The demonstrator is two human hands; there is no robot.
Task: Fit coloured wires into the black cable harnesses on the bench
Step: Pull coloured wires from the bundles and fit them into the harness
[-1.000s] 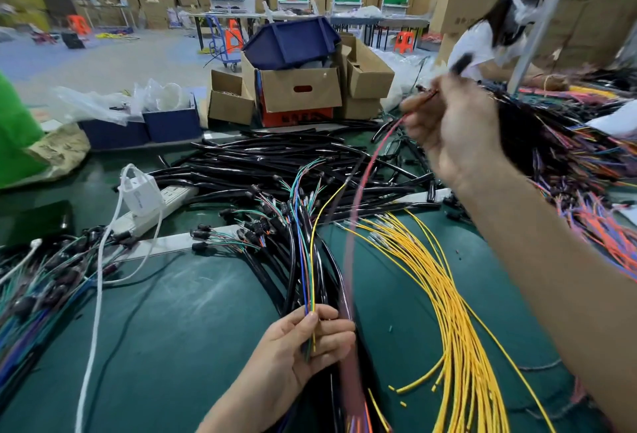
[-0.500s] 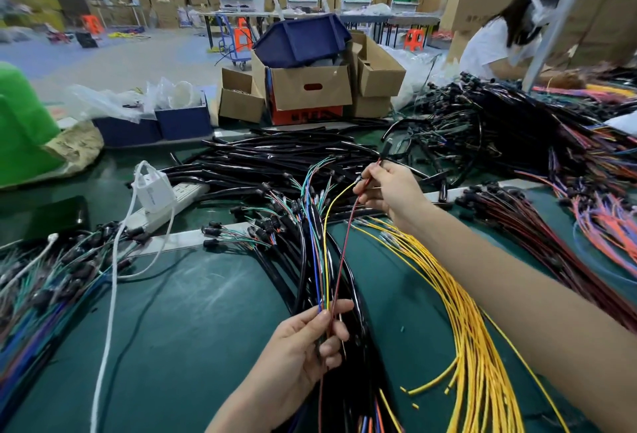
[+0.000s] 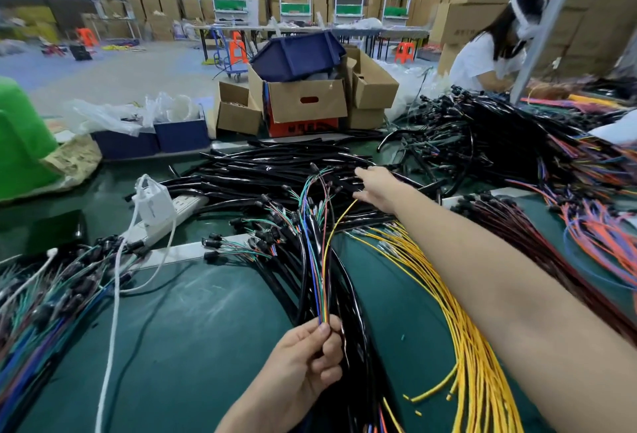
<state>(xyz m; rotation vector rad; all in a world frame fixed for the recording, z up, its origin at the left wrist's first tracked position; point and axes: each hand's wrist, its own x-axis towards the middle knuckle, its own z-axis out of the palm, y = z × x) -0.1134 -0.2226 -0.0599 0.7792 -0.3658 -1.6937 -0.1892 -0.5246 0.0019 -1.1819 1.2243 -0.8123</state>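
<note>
Our left hand [image 3: 303, 363] pinches a thin sheaf of coloured insulated wires [image 3: 320, 281] between thumb and fingers, close to us above the dark green mat surface [image 3: 193, 329]. From that grip they run up towards the heap of glossy black sheathed cable harnesses [image 3: 275, 174]. Our right hand [image 3: 377, 188] reaches over the heap, its grip wide, fingers straight, holding nothing. We judge the wires light, limp and slick, best pinched close to the end being fed; the harnesses look stiffer and springier. Counted: two hands; roughly five wires in the pinch, blue, green, red and yellow among them. The loose yellow wires [image 3: 458, 312] and the harnesses are too many to count.
</note>
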